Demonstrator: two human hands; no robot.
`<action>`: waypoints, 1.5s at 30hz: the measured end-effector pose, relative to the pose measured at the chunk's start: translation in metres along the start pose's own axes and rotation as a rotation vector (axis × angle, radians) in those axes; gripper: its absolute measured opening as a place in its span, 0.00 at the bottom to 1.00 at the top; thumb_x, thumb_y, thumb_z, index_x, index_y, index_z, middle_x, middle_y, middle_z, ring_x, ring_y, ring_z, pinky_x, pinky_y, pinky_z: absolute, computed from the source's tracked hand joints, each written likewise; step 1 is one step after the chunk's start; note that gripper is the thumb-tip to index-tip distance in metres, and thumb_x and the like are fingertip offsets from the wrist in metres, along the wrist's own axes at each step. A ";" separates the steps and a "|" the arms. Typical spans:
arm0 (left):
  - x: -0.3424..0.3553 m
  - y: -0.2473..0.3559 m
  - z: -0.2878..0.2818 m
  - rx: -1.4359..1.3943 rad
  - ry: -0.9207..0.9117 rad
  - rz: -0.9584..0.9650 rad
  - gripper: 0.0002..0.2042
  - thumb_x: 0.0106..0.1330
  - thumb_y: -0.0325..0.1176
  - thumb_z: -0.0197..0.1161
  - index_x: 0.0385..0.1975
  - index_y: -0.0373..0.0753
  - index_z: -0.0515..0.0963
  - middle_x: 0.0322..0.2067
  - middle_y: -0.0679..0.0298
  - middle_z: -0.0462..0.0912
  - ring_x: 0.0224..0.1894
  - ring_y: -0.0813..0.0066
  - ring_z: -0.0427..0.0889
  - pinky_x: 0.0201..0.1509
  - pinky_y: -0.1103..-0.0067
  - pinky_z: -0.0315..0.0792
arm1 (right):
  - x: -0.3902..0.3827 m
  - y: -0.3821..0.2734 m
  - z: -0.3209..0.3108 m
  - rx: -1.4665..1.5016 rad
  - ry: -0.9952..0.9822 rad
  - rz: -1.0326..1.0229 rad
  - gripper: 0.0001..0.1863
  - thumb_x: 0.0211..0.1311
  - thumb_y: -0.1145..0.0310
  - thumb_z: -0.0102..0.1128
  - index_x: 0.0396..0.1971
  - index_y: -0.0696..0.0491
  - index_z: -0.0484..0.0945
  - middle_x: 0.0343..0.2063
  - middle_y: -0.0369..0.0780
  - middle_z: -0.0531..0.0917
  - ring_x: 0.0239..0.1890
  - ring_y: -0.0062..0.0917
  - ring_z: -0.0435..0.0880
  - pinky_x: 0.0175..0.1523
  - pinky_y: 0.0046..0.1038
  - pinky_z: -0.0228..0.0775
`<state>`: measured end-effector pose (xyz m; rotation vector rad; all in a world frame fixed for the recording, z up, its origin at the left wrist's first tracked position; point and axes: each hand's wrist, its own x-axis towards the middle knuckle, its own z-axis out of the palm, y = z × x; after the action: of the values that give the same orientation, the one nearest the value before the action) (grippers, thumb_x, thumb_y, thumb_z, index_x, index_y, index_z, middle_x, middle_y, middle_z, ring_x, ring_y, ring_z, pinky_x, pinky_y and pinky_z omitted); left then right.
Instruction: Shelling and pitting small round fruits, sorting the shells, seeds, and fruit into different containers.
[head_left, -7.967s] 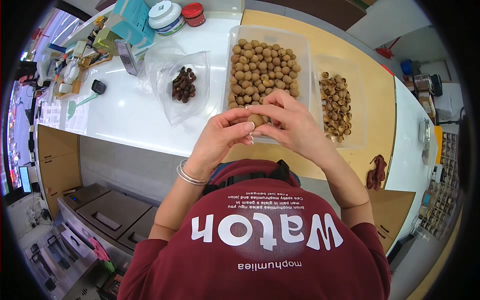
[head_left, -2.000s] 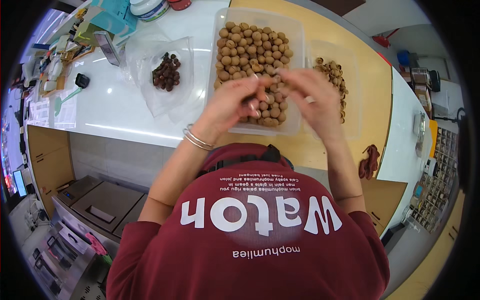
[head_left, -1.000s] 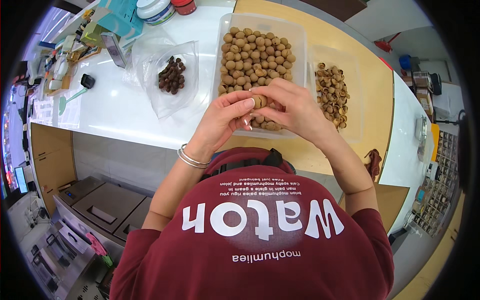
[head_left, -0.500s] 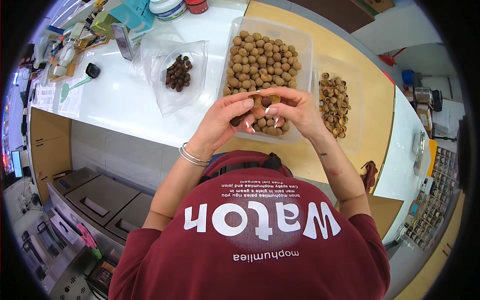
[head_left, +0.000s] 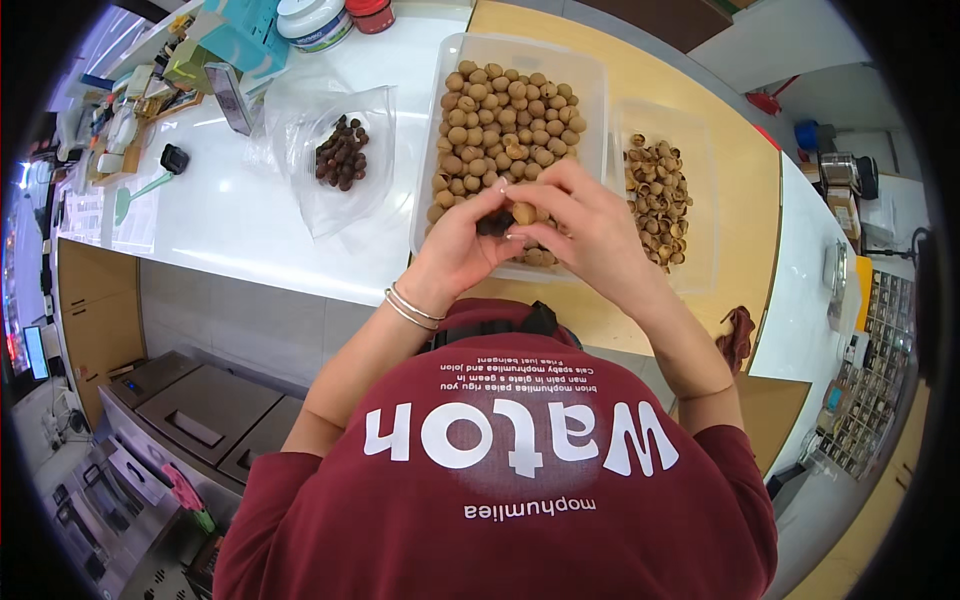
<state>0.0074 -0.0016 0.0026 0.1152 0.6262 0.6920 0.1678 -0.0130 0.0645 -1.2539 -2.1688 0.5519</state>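
My left hand [head_left: 462, 242] is closed around dark, shelled pulp [head_left: 496, 222] over the near part of a clear plastic container [head_left: 423, 150] full of round tan fruits [head_left: 495, 105]. Touching it, my right hand [head_left: 590, 225] pinches a tan shell [head_left: 524, 213]; my fingertips partly hide both pieces. To the right stands a second clear container [head_left: 705, 160] holding many broken shells [head_left: 658, 200]. On the left, a pile of dark brown shelled fruits [head_left: 340, 155] sits in clear plastic bags [head_left: 320, 210] on the white counter [head_left: 200, 230].
An upright phone [head_left: 228, 98], a green utensil [head_left: 140, 195], a blue box [head_left: 245, 40] and two tubs, white [head_left: 306, 22] and red [head_left: 370, 15], line the back left. A crumpled maroon item [head_left: 737, 335] lies at the right front edge of the wooden board [head_left: 740, 260].
Half a second ago my fingers held an opened shell with the dark fruit showing inside. Now the dark piece is at my left fingers, and my right hand has turned over the shell.
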 end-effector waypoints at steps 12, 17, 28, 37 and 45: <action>-0.012 0.022 -0.006 0.304 -0.116 0.005 0.19 0.65 0.41 0.48 0.50 0.33 0.67 0.21 0.68 0.71 0.17 0.83 0.64 0.18 0.89 0.62 | -0.044 0.040 -0.068 -0.222 0.213 0.556 0.19 0.45 0.74 0.63 0.41 0.53 0.74 0.33 0.39 0.78 0.26 0.27 0.78 0.33 0.23 0.71; -0.020 0.041 -0.018 0.047 0.022 0.212 0.18 0.65 0.41 0.48 0.48 0.35 0.69 0.21 0.68 0.70 0.24 0.80 0.67 0.22 0.88 0.65 | 0.003 0.047 -0.040 -0.191 -0.116 0.395 0.19 0.48 0.65 0.61 0.43 0.52 0.73 0.37 0.39 0.77 0.32 0.31 0.78 0.38 0.29 0.72; -0.046 0.053 -0.036 -0.114 0.027 0.403 0.14 0.66 0.35 0.48 0.47 0.35 0.68 0.29 0.66 0.71 0.29 0.78 0.68 0.30 0.88 0.71 | 0.055 0.085 0.018 -0.238 -0.292 0.072 0.09 0.48 0.70 0.57 0.30 0.57 0.74 0.28 0.43 0.79 0.34 0.36 0.77 0.39 0.33 0.69; -0.043 0.057 -0.027 -0.118 -0.052 0.360 0.16 0.66 0.37 0.47 0.49 0.34 0.67 0.24 0.68 0.71 0.24 0.81 0.65 0.25 0.89 0.65 | 0.027 0.058 -0.015 -0.257 -0.411 0.024 0.12 0.47 0.71 0.58 0.36 0.53 0.76 0.37 0.40 0.76 0.38 0.31 0.76 0.41 0.30 0.69; -0.048 0.048 -0.028 -0.062 0.046 0.360 0.16 0.66 0.35 0.47 0.49 0.33 0.67 0.24 0.66 0.72 0.27 0.79 0.68 0.27 0.88 0.68 | 0.041 0.076 0.089 -0.338 -0.596 -0.115 0.14 0.44 0.70 0.60 0.34 0.53 0.75 0.35 0.38 0.73 0.33 0.31 0.76 0.36 0.30 0.70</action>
<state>-0.0645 0.0029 0.0181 0.1568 0.6335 1.0630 0.1424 0.0528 -0.0377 -1.2276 -2.9121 0.5801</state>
